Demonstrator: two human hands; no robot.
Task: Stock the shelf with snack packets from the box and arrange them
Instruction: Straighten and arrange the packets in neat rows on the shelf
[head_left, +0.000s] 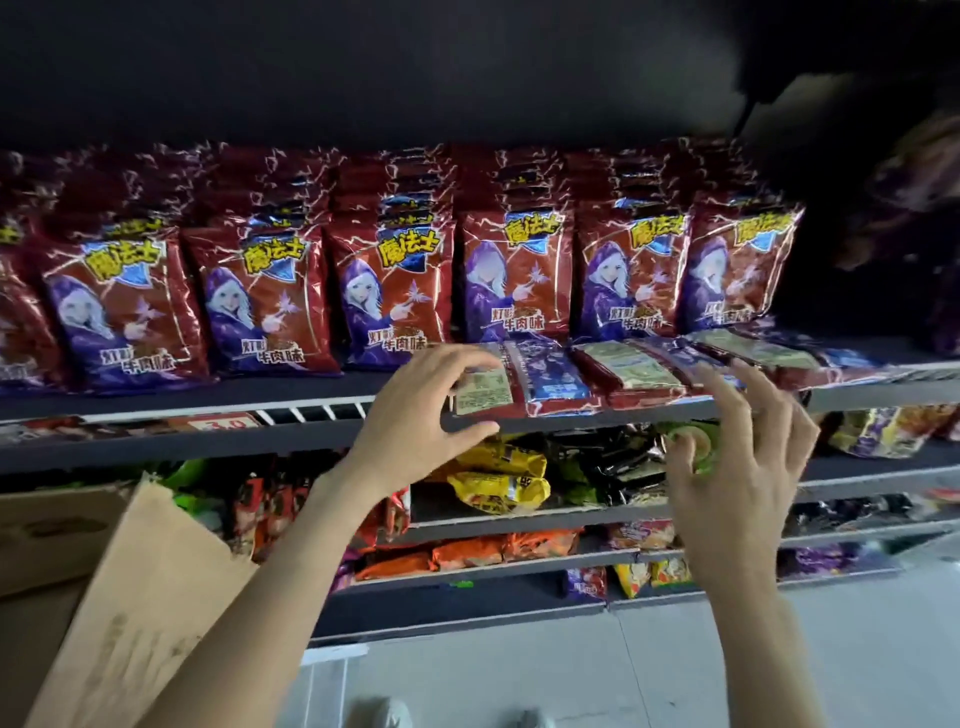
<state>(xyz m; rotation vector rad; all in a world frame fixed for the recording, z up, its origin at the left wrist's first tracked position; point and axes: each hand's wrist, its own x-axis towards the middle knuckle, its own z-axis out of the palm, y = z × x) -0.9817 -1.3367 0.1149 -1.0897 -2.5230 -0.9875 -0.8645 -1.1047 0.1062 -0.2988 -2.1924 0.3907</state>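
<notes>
Red snack packets (395, 296) with a purple hooded figure stand upright in several rows along the top shelf (311, 387). A few more of these packets (623, 371) lie flat, back side up, along the shelf's front edge at centre right. My left hand (421, 415) is at the left end of the flat packets, fingers curved over the leftmost one and thumb under the shelf lip. My right hand (748, 478) hovers in front of the flat packets with its fingers spread, and its fingertips reach the shelf edge. The cardboard box (130, 587) is at the lower left, one flap raised.
Lower shelves (519, 519) hold yellow, black, green and orange snack packets. A red price tag (223, 422) sits on the top shelf's front rail. Pale floor (571, 670) lies below. The far right of the shelving is dark.
</notes>
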